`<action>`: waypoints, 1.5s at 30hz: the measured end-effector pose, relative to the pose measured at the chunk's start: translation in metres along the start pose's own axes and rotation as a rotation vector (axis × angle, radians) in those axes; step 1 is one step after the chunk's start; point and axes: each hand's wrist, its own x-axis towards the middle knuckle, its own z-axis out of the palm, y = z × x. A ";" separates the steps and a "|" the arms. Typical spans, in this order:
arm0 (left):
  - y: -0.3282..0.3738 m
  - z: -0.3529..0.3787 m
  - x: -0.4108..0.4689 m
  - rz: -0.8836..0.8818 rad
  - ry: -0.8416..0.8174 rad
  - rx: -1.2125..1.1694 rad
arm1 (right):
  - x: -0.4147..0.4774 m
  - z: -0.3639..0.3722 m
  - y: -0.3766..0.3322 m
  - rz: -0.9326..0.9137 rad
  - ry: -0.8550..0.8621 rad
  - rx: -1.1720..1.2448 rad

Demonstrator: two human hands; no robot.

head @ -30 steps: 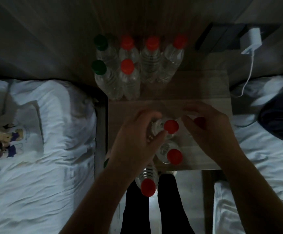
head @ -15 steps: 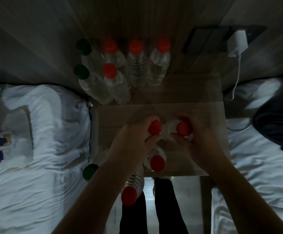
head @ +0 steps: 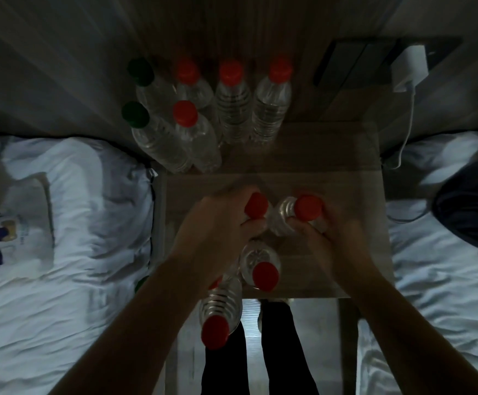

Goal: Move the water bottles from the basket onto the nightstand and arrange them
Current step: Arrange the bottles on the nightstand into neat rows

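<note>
Several clear water bottles with red or green caps stand in rows at the back left of the wooden nightstand (head: 346, 172); one red-capped bottle (head: 195, 138) is in the front row of that group. My left hand (head: 218, 226) grips a red-capped bottle (head: 256, 206) over the middle of the nightstand. Right beside it my right hand (head: 329, 238) grips another red-capped bottle (head: 307, 207). Two more red-capped bottles stand near the front edge, one (head: 262, 269) on the top and one (head: 218, 320) lower under my left forearm. The basket is out of view.
White bedding (head: 61, 252) lies to the left and more bedding (head: 437, 266) to the right. A white charger (head: 408, 67) with its cable hangs from the wall panel at the back right. A person's dark-trousered legs (head: 260, 352) show below the nightstand.
Both hands have closed round their bottles, which now sit side by side slightly further back on the nightstand. The camera view has shifted a little.
</note>
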 end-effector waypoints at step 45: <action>-0.077 -0.054 0.033 -0.239 0.136 0.196 | 0.127 0.075 0.043 0.391 0.131 0.009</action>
